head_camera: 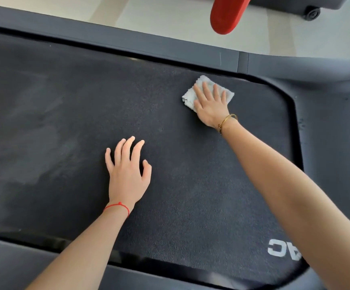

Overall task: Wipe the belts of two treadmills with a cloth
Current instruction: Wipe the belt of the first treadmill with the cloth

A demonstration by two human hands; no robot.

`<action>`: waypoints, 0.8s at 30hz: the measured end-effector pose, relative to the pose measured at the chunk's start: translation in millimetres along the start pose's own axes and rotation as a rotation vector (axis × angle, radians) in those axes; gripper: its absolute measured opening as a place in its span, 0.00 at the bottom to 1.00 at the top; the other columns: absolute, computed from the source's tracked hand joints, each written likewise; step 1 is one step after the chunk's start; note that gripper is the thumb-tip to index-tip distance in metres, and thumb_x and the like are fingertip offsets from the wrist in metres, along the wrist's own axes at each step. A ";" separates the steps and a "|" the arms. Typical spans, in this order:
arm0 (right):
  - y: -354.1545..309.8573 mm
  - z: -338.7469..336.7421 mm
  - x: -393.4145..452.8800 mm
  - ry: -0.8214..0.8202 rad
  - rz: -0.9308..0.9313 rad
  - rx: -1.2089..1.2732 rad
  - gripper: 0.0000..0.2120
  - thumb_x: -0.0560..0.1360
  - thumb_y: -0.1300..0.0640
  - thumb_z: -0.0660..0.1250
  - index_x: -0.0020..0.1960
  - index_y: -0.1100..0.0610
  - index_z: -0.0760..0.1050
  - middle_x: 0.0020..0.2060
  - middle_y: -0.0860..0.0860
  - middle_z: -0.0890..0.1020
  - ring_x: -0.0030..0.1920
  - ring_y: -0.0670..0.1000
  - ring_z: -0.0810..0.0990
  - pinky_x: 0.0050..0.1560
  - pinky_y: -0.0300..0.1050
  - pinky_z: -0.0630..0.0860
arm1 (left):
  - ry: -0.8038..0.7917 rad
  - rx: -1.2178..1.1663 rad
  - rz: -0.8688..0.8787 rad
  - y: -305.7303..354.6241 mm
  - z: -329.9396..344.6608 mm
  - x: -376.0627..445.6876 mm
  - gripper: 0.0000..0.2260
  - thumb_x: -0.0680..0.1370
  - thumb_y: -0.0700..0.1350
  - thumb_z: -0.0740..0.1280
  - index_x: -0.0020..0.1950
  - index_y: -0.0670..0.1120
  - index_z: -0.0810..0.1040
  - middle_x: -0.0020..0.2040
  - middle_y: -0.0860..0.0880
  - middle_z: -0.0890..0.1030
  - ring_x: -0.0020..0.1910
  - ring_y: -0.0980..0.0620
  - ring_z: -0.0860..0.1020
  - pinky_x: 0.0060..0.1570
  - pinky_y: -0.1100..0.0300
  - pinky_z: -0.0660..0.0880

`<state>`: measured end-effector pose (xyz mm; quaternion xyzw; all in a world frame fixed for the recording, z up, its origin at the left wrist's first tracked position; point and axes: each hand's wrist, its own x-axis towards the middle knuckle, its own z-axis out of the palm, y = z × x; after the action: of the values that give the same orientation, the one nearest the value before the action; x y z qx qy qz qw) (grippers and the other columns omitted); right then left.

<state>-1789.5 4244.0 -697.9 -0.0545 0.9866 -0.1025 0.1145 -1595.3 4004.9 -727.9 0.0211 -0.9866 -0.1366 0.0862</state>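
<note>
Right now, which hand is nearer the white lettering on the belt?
Right. The right hand presses the cloth far up the belt from the lettering; the left hand rests mid-belt, farther off sideways.

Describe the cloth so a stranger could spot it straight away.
Start at the wide dark treadmill belt and go to its far right corner. There the right hand presses flat on the cloth, a small crumpled white square, the only pale thing on the belt.
</note>
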 end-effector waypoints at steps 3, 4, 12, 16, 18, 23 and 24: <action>-27.2 20.4 -40.3 0.005 -0.227 -0.059 0.25 0.85 0.50 0.45 0.81 0.48 0.45 0.80 0.49 0.47 0.79 0.62 0.43 0.76 0.62 0.41 | 0.003 -0.027 0.001 -1.5 -1.0 0.2 0.23 0.79 0.48 0.56 0.73 0.47 0.71 0.75 0.47 0.69 0.77 0.45 0.63 0.76 0.37 0.54; -28.4 26.4 -57.8 0.010 -0.276 -0.060 0.25 0.85 0.50 0.45 0.81 0.47 0.45 0.80 0.48 0.47 0.79 0.61 0.44 0.77 0.62 0.42 | 0.010 -0.035 -0.001 -2.4 -1.0 0.4 0.22 0.79 0.48 0.57 0.73 0.46 0.71 0.75 0.47 0.69 0.77 0.45 0.63 0.77 0.37 0.54; 37.0 15.4 -95.6 0.051 0.081 0.004 0.25 0.85 0.49 0.45 0.81 0.46 0.45 0.80 0.49 0.46 0.78 0.62 0.45 0.76 0.59 0.43 | 0.039 -0.149 -0.013 -7.3 -2.6 1.5 0.20 0.78 0.44 0.64 0.70 0.43 0.75 0.72 0.45 0.73 0.74 0.43 0.67 0.76 0.38 0.55; 1.9 35.0 -133.0 0.053 0.072 -0.035 0.26 0.85 0.50 0.45 0.81 0.46 0.42 0.80 0.49 0.44 0.78 0.62 0.43 0.75 0.60 0.42 | 0.009 -0.190 0.002 -9.8 -7.3 2.5 0.20 0.78 0.45 0.65 0.71 0.44 0.75 0.73 0.46 0.72 0.75 0.44 0.66 0.77 0.39 0.54; -19.3 50.5 -164.7 0.037 0.005 -0.002 0.26 0.85 0.49 0.44 0.80 0.44 0.40 0.80 0.46 0.42 0.79 0.59 0.39 0.76 0.57 0.38 | -0.034 -0.190 0.037 -15.2 -11.4 2.1 0.21 0.80 0.47 0.63 0.74 0.45 0.72 0.76 0.47 0.70 0.77 0.45 0.64 0.77 0.40 0.52; -85.0 79.0 -232.5 0.005 -0.073 0.034 0.26 0.85 0.49 0.44 0.79 0.41 0.38 0.79 0.42 0.39 0.79 0.55 0.34 0.76 0.53 0.32 | -0.106 -0.084 0.184 -71.6 -31.6 -4.7 0.23 0.83 0.49 0.59 0.78 0.47 0.66 0.79 0.47 0.65 0.78 0.47 0.62 0.77 0.40 0.54; -102.2 83.7 -243.7 0.003 -0.099 0.020 0.26 0.85 0.49 0.45 0.79 0.41 0.37 0.79 0.42 0.39 0.79 0.55 0.34 0.76 0.53 0.32 | -0.090 -0.092 0.142 -89.0 -38.9 -6.1 0.23 0.83 0.48 0.60 0.78 0.47 0.66 0.78 0.47 0.66 0.78 0.47 0.62 0.77 0.39 0.54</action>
<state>-1525.3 4160.6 -703.4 -0.1018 0.9818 -0.1181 0.1084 -1580.8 3909.4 -716.3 -0.0589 -0.9812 -0.1761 0.0522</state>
